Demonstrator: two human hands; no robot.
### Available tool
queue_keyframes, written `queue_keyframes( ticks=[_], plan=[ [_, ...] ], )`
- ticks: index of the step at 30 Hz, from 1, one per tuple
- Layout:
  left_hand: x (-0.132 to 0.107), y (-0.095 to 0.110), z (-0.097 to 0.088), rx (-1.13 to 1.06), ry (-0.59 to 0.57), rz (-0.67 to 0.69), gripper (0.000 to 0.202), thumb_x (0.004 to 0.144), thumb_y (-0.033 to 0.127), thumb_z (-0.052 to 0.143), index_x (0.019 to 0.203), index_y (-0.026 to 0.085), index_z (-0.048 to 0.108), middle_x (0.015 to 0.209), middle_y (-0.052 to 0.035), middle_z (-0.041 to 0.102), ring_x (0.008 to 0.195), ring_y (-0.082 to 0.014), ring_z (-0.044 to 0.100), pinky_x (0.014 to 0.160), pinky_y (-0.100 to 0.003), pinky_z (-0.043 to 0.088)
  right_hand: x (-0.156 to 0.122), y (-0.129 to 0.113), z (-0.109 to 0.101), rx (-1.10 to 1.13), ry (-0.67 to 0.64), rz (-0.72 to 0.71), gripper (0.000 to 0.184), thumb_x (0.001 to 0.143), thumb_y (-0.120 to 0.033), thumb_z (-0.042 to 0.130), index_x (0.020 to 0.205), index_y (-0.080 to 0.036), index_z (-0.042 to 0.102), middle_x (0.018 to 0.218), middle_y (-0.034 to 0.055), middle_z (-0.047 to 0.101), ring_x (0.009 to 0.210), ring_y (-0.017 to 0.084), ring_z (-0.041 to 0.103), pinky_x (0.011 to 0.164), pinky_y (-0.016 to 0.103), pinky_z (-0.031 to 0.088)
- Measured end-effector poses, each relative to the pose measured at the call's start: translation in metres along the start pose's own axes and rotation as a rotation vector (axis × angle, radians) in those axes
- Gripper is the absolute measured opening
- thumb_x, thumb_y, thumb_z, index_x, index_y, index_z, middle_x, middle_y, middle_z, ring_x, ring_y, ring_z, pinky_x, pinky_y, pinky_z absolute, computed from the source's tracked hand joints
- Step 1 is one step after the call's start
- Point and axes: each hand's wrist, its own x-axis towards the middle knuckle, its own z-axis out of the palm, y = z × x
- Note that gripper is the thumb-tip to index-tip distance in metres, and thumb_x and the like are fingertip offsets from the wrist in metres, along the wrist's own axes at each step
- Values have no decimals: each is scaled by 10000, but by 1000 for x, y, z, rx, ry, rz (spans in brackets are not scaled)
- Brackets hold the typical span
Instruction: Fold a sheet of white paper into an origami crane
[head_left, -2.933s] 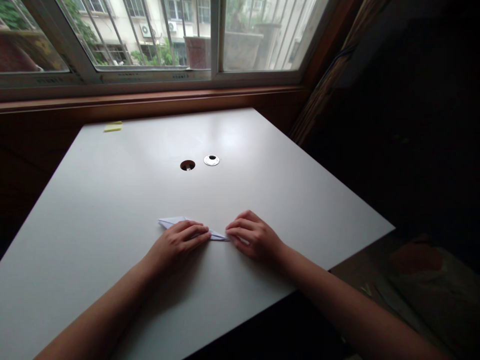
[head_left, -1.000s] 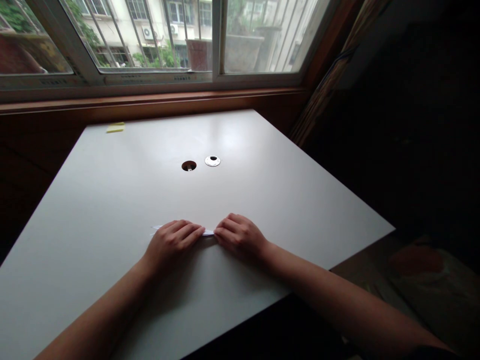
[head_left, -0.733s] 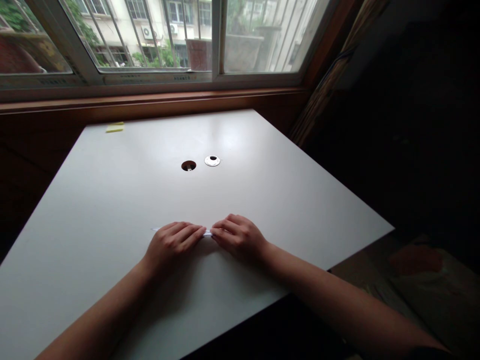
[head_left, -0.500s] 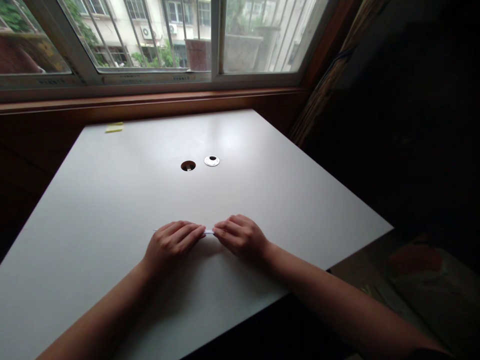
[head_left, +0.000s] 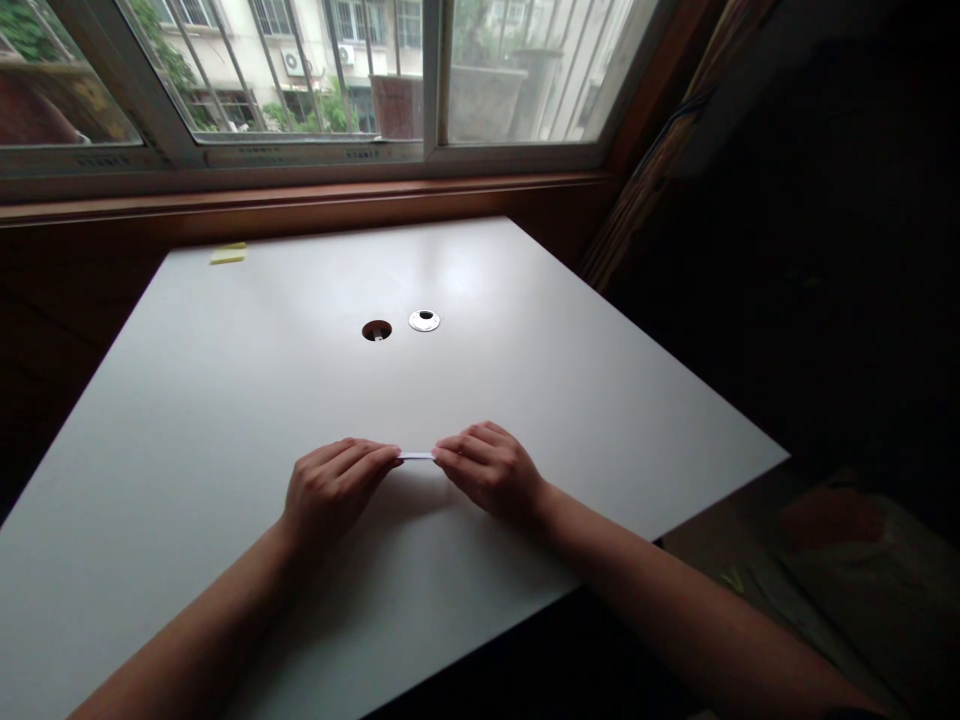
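A folded white paper (head_left: 416, 456) is held between both hands just above the white table (head_left: 525, 400), near its front edge. Only a thin strip of it shows between the fingertips. My left hand (head_left: 334, 488) has curled fingers closed on the paper's left part. My right hand (head_left: 491, 472) pinches its right end with bent fingers. Most of the paper is hidden under the hands.
A round hole (head_left: 376, 330) and a white ring-shaped cap (head_left: 424, 320) lie in the middle of the table. A yellow sticky-note pad (head_left: 227, 255) sits at the far left corner. A window and wooden sill run behind; the table's right edge drops into a dark area.
The paper's spread flap seen earlier is now folded narrow. Both hands have drawn together and lifted slightly, and the paper's left tip no longer shows past my left hand.
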Motion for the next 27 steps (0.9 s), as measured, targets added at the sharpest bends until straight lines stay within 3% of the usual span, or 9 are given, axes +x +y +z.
queue_keyframes(
  ticks=[8, 14, 22, 27],
  plan=[
    [2, -1, -1, -52, 56, -61, 158, 863, 184, 682, 1016, 217, 693, 895, -26, 748, 770, -149, 680, 727, -272, 540, -5, 5, -1, 102, 19, 104, 199, 933, -119, 511, 1043, -205, 653, 998, 64, 712, 845, 175, 614, 780, 340, 458],
    [0, -5, 0, -89, 82, -30, 199, 848, 156, 691, 1032, 232, 693, 909, -23, 751, 794, -146, 682, 745, -281, 550, -5, 7, 1, 143, 48, 130, 159, 930, -137, 534, 1011, -202, 654, 963, 65, 706, 832, 178, 610, 779, 340, 469],
    [-3, -7, 0, -65, 37, 15, 222, 826, 143, 710, 1033, 214, 672, 885, -25, 738, 786, -152, 659, 736, -292, 528, 3, 3, 0, 87, 55, 62, 202, 926, -237, 612, 1123, -215, 647, 1055, 66, 720, 900, 180, 612, 800, 344, 448],
    [-2, -4, 2, -87, 20, 27, 240, 829, 142, 713, 1054, 209, 662, 869, -21, 726, 764, -143, 638, 728, -287, 515, 6, 0, 2, 71, 73, 29, 155, 920, -221, 625, 1070, -222, 660, 989, 34, 729, 829, 157, 595, 755, 329, 411]
  ],
)
